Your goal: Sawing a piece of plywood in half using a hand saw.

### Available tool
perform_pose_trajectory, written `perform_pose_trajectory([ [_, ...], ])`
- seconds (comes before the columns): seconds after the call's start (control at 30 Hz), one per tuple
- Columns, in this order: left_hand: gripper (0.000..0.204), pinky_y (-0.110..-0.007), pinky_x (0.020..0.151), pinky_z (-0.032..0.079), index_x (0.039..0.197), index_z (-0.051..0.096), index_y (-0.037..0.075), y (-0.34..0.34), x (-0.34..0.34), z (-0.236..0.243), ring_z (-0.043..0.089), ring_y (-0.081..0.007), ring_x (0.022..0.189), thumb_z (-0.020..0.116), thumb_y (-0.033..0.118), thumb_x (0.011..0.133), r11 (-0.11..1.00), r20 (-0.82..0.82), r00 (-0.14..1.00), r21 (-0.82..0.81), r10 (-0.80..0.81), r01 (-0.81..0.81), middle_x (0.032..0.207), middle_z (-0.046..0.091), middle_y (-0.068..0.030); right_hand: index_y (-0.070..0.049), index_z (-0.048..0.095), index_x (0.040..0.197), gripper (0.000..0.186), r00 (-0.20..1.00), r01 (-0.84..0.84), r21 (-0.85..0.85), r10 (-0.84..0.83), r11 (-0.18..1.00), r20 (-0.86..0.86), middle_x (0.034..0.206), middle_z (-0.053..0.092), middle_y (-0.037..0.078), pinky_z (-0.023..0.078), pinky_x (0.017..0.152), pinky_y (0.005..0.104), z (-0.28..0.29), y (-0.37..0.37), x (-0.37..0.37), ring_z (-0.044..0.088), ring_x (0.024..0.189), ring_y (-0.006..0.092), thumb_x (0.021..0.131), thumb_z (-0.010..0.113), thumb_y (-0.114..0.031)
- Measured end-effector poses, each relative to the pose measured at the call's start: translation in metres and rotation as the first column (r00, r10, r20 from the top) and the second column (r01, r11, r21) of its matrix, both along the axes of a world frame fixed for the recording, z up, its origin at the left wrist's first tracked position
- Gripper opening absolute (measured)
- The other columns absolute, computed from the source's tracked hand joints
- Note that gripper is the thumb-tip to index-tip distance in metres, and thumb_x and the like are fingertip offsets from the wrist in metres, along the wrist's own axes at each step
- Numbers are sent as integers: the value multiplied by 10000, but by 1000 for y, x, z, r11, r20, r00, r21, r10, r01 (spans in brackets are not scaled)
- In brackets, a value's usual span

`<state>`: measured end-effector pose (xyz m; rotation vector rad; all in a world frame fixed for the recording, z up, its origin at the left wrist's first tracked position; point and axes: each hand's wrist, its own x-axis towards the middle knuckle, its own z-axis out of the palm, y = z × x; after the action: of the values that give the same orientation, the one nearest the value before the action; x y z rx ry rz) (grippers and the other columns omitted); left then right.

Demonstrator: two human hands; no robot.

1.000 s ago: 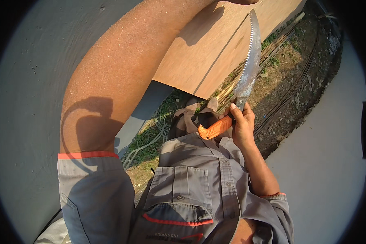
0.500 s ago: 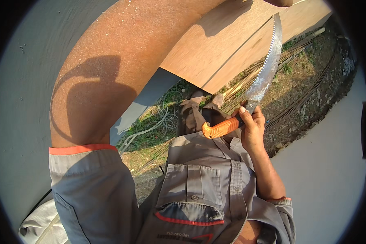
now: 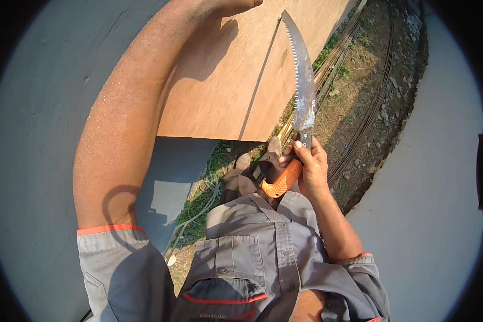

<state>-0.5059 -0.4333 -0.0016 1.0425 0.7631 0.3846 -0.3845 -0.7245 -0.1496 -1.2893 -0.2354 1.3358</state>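
Observation:
A pruning saw (image 3: 302, 80) with a curved toothed blade is in my right hand (image 3: 313, 169). My fingers wrap round its black and orange handle (image 3: 284, 180), thumb along the black part near the blade. The blade lies over a plywood sheet (image 3: 209, 107), teeth facing left, its tip at the far end of a thin dark cut line (image 3: 260, 80) that runs up from the sheet's near edge. My left arm (image 3: 121, 123), dusted with pale specks, reaches over the sheet's left side. Only part of my left hand (image 3: 239, 5) shows at the top edge; its fingers are mostly cut off.
A grey wall (image 3: 37, 134) rises on the left, and a pale grey surface (image 3: 429, 188) lies on the right. Below the sheet are my feet (image 3: 274, 145), grass with a tangled pale cord (image 3: 212, 188), and long thin rods (image 3: 378, 107) on stony soil.
The plywood and the saw now appear farther left in view. My saw blade stands more upright, its tip still by the cut line. My left hand and forearm appear farther left too.

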Motion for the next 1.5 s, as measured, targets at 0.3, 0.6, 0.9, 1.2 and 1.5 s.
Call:
perform_pose_trajectory([
  [0.3, 541, -554, 868, 545, 1291, 590, -100, 46, 25, 6, 637, -368, 1115, 768, 143, 841, 803, -522, 844, 552, 122, 225, 1177, 645, -298, -102, 281, 1627, 600, 973, 165, 187, -191, 968, 129, 883, 608, 63, 560, 554, 258, 15, 1, -29, 598, 619, 101, 1073, 511, -115],
  [0.6, 337, -427, 738, 572, 1165, 652, -102, 39, 31, 27, 697, -277, 816, 723, 20, 859, 764, -687, 719, 520, 107, 383, 987, 705, -216, -64, 277, 1633, 642, 945, 179, 208, -227, 962, 235, 712, 511, -10, 526, 504, 260, 16, 0, -40, 510, 533, 65, 1031, 502, -51],
  [0.9, 256, -402, 710, 566, 1120, 657, -92, 37, 37, 18, 688, -236, 759, 686, -13, 879, 697, -664, 732, 597, 153, 397, 932, 709, -170, -67, 220, 1644, 715, 854, 187, 244, -280, 952, 439, 750, 597, 45, 536, 497, 304, -22, 136, -28, 553, 515, 119, 985, 498, -72],
  [1.2, 247, -378, 704, 580, 1124, 636, -103, 29, 35, 22, 704, -223, 786, 676, -6, 901, 686, -616, 785, 599, 65, 413, 975, 711, -174, -31, 256, 1627, 683, 928, 272, 284, -329, 919, 176, 857, 624, 66, 527, 499, 298, -11, 80, -47, 558, 534, 109, 985, 487, -47],
  [1.5, 254, -427, 742, 589, 1105, 625, -130, 19, 36, 28, 716, -269, 816, 672, 12, 899, 696, -617, 786, 585, 47, 417, 965, 708, -233, -15, 232, 1625, 708, 852, 291, 313, -394, 904, 345, 1047, 695, 185, 579, 569, 338, -7, 14, -95, 606, 556, 158, 973, 503, -51],
])
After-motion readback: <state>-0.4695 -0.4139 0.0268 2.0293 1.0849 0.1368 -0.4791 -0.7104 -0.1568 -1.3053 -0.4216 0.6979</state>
